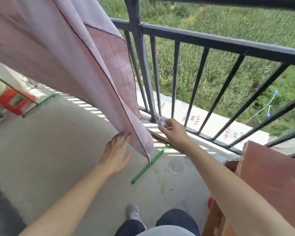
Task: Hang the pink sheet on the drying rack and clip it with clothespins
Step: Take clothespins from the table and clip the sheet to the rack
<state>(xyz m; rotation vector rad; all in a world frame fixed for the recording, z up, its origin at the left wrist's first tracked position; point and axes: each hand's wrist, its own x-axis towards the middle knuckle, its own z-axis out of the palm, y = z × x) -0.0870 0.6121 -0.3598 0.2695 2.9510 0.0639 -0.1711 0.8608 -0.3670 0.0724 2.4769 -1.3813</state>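
**A:** Where does the pink sheet lie from the hands?

**B:** Up and to the left. The pink sheet [61, 53] hangs from somewhere above the top left of the view. It slopes down to a low corner that ends between the two hands, over a green foot bar of the drying rack [150, 163].

**A:** Which hand is nearer?

**B:** The left hand [116, 152]. Its fingers are straight and spread, with the tips touching the cloth near the bottom hem. The right hand [174, 133] is just right of that corner and apart from the cloth. It pinches a small pale clothespin [161, 122] low down, by the foot of the railing [211, 41].

**A:** And the long axis?

**B:** The dark-stitched edge runs from the far top down to the near corner. The rack's top bar, where the sheet must be draped, is out of view, so I cannot tell whether any pin sits there.

**A:** So what does the next move turn on?

**B:** I judge that the right hand has to carry the clothespin up and leftward along that edge to where the cloth crosses the bar. The left hand is well placed to steady the hem.
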